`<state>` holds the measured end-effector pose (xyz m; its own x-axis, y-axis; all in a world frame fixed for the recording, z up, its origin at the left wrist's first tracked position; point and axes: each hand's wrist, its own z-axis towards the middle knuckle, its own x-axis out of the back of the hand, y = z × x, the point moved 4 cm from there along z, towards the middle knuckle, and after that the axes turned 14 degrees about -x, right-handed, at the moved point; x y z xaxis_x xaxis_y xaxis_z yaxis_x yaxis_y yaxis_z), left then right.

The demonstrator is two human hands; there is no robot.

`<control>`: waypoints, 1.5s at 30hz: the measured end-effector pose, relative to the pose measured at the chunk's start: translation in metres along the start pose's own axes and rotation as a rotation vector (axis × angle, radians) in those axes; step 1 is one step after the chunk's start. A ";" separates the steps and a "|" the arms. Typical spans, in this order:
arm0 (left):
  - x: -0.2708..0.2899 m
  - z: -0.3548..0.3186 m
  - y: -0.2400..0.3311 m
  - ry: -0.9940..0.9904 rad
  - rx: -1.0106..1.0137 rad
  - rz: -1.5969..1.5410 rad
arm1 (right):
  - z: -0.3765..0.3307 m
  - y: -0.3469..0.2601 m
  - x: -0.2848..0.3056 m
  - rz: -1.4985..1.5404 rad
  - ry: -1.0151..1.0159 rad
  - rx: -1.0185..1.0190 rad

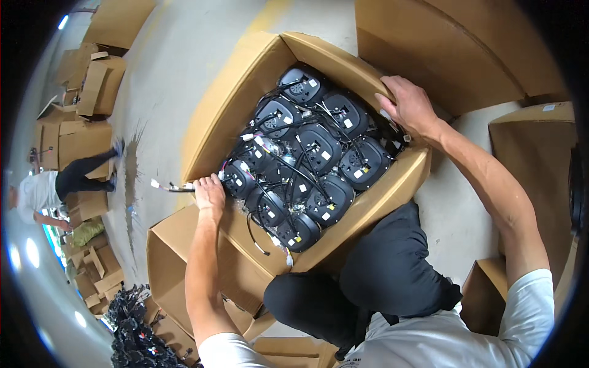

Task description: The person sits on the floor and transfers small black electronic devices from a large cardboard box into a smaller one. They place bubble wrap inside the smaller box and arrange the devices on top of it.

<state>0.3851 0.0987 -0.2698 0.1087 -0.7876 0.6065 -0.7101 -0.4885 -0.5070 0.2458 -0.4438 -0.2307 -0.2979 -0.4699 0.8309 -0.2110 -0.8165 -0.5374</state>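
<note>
An open cardboard box [236, 92] stands tilted in front of my knees. Inside sit several black rounded plastic units [320, 147] with black cables and white connectors; their exact kind I cannot tell. My left hand [210, 193] is closed over the box's left rim, fingertips on the inner side. Beside it, a cable end with a white connector [155, 183] sticks out past the rim. My right hand [410, 109] grips the right rim, with the thumb on the inside. One loose cable [256, 239] hangs at the near inner wall.
A large cardboard box [442, 55] stands at the far right, another [534, 153] nearer. An open carton [169, 260] lies at the left, by a heap of black parts [138, 331]. A person [73, 178] walks among cartons [101, 86] along the left.
</note>
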 end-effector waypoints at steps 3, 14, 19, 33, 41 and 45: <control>-0.010 0.011 0.012 0.058 0.127 -0.282 | -0.002 0.003 0.000 -0.014 0.006 -0.017; -0.003 -0.039 0.119 0.410 0.376 -0.824 | -0.007 0.017 0.001 -0.071 -0.053 -0.084; -0.029 -0.041 0.114 0.055 0.288 -1.076 | 0.002 -0.005 0.000 -0.050 -0.036 0.005; -0.011 -0.366 0.282 0.959 1.248 -1.793 | -0.009 -0.011 0.000 -0.119 -0.142 0.050; -0.127 -0.457 0.489 0.485 1.463 -1.885 | 0.001 -0.004 -0.031 -0.300 -0.102 0.132; -0.190 -0.483 0.539 0.196 1.778 -1.379 | -0.022 0.015 -0.036 -0.261 -0.182 0.068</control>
<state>-0.3544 0.1662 -0.3630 -0.2964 0.1985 0.9342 0.8683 -0.3512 0.3502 0.2326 -0.4314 -0.2722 -0.0692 -0.2894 0.9547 -0.1933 -0.9350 -0.2974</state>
